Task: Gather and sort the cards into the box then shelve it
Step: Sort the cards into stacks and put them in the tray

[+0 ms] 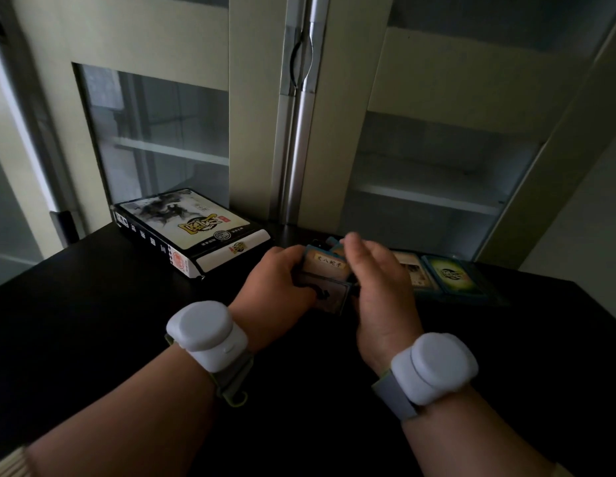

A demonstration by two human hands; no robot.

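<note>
A black worktop (93, 304) fills the lower part of the view. Behind it stands a pale cabinet (258, 98) with two glass-paned doors; a metal handle (301, 63) runs down where the doors meet. Through the right pane, a white shelf (427, 197) shows inside. A white band sits on each wrist: left (203, 335), right (434, 368).

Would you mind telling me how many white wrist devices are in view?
2: one white wrist device sits on the left wrist, the other on the right wrist, both above the dark table. None seems hidden.
</note>
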